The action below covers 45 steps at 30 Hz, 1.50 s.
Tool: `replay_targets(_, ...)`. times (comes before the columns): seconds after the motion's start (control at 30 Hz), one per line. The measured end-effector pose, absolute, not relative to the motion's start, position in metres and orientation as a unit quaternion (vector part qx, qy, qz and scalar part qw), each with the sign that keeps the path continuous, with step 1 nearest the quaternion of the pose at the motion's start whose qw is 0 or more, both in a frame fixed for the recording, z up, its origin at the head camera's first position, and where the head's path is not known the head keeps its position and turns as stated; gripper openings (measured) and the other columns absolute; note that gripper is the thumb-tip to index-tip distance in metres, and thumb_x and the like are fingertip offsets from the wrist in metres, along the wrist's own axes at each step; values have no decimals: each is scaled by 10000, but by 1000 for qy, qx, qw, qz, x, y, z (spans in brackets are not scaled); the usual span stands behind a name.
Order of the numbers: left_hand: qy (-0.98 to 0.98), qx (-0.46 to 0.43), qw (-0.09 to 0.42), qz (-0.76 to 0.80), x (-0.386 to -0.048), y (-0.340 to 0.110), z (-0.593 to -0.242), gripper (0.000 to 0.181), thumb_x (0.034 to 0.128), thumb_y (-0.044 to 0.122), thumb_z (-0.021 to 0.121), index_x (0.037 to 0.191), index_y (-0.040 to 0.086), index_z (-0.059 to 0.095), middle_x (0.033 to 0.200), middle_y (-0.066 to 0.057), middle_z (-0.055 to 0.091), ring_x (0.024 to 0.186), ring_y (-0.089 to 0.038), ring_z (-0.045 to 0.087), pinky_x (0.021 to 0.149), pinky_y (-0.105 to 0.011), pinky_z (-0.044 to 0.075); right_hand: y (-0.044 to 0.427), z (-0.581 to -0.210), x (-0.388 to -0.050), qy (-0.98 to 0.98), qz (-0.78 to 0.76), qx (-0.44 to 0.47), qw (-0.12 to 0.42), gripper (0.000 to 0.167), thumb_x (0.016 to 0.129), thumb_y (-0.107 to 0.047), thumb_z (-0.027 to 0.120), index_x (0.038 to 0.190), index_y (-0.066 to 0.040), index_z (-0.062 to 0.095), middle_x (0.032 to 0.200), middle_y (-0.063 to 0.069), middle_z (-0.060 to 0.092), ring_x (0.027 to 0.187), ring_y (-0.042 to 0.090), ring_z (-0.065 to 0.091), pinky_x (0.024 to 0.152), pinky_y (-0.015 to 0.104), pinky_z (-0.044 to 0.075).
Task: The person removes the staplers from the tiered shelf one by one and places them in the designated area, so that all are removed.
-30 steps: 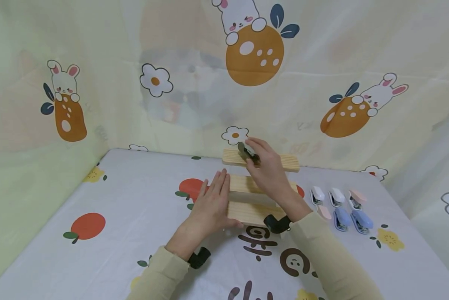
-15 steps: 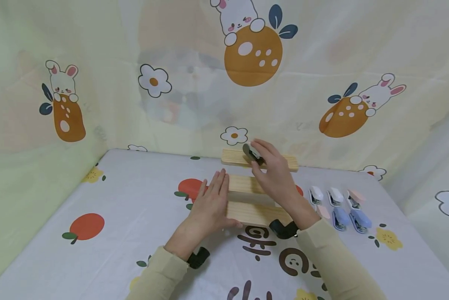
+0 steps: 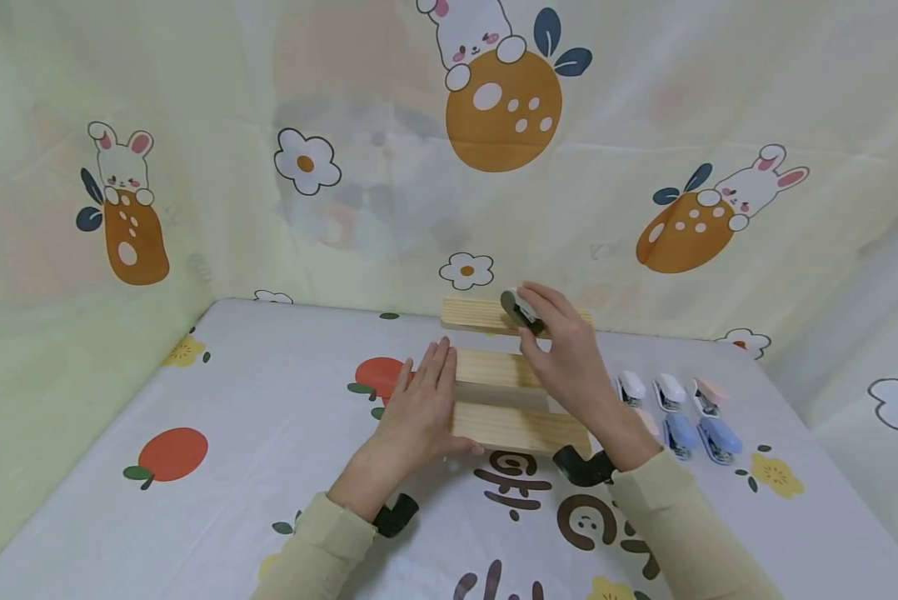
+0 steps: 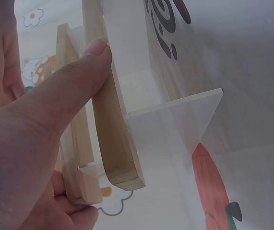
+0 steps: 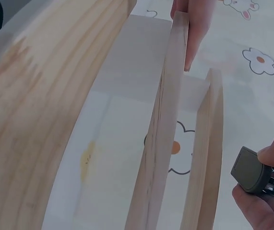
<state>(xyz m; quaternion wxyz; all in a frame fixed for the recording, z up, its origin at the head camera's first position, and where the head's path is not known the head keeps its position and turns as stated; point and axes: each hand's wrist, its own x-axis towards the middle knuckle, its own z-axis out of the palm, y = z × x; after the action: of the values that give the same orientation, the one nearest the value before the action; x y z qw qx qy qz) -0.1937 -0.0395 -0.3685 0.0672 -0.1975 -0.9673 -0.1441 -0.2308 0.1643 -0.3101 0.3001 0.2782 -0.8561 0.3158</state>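
A three-tier wooden rack with clear side pieces stands at mid-table; its front plank [image 3: 520, 427], middle plank [image 3: 494, 368] and back plank [image 3: 471, 314] show. My left hand [image 3: 419, 412] rests against the rack's left end. In the left wrist view its thumb [image 4: 79, 76] lies on the front plank's edge and its fingers touch the end of the plank behind. My right hand [image 3: 572, 358] pinches a dark green and white mini stapler [image 3: 522, 312] between thumb and fingers, above the rear of the rack. The right wrist view shows the stapler's green end [image 5: 249, 170] apart from the planks.
Right of the rack, several mini staplers lie in two rows on the patterned cloth: white ones [image 3: 670, 392], a pink one [image 3: 710, 393] and blue ones [image 3: 720, 439]. Another pink one is mostly hidden by the right wrist. A patterned curtain [image 3: 374, 250] hangs right behind the rack.
My right hand has moved to the right with the stapler, along the back plank. My left hand stays against the rack's left end.
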Motion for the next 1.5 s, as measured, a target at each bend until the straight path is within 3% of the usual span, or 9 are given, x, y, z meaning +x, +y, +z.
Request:
replay_targets(0.27,-967,-194,63,-151,-195,-39,-369,1358,600,608,878,1569,-10,156,1665,-143,149,1550,-269,147,1252,-506,162,176,-312,-225,-853,314,276,313,482,853,91,655,1328,61,574,1385,189,558,994,277,669,775,402,595)
replay_targets(0.5,-967,-195,65,-154,-194,-39,-368,1356,595,598,886,1566,-14,164,1664,-143,151,1550,-269,146,1252,-507,161,185,-314,-219,-854,314,266,317,480,843,101,671,1314,67,583,1374,210,558,1138,353,641,855,462,585)
replay_targets(0.97,-967,-194,64,-153,-194,-38,-368,1355,595,590,890,1566,-14,165,1665,-138,150,1550,-269,144,1253,-504,156,206,-324,-203,-863,304,238,325,477,823,122,680,1291,74,595,1334,218,577,1092,367,656,843,459,563)
replay_targets(1.07,-967,-192,62,-154,-194,-38,-368,1356,595,591,890,1568,-12,161,1666,-136,148,1551,-266,142,1254,-504,153,209,-325,-199,-864,304,235,324,498,811,139,680,1296,69,593,1337,215,573,1094,371,655,855,407,550)
replay_targets(1.23,-968,-190,59,-153,-193,-38,-367,1359,597,594,887,1570,-7,153,1667,-134,146,1551,-264,141,1256,-498,145,215,-328,-195,-857,311,241,333,522,776,180,674,1282,70,603,1328,217,577,1080,359,656,915,67,461)
replay_targets(1.33,-968,-192,61,-153,-192,-39,-367,1358,599,594,886,1569,-11,153,1666,-138,149,1550,-269,145,1256,-500,146,219,-328,-193,-853,312,241,343,528,760,195,675,1271,77,607,1318,224,580,1064,358,655,917,-21,374)
replay_targets(1.4,-967,-193,61,-153,-192,-39,-368,1356,601,594,884,1569,-13,153,1666,-140,144,1550,-271,143,1256,-501,143,222,-327,-191,-856,304,235,347,533,758,188,687,1272,74,607,1319,217,581,1066,347,653,913,26,432)
replay_targets(1.5,-967,-194,61,-153,-192,-39,-368,1355,605,597,880,1569,-14,150,1668,-140,136,1551,-271,141,1257,-502,137,225,-326,-187,-865,291,221,345,548,764,164,706,1291,52,603,1337,190,578,1099,327,642,872,228,559)
